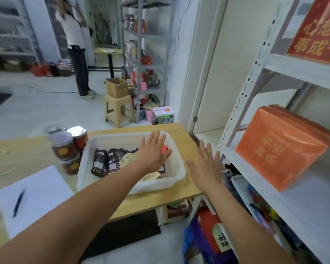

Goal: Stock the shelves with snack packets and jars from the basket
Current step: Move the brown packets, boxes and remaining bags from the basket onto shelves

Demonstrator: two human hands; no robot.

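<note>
Jars [65, 147] crowd the basket's [176, 169] left; its top lies open beside the shelf post [242, 103].

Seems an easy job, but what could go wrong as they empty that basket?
The jars stand stacked right beside the basket. A nudge as the left hand reaches in might topple them. The basket also sits near the front edge of the table, so a careless tug could slide it off onto the bags on the floor.
</note>
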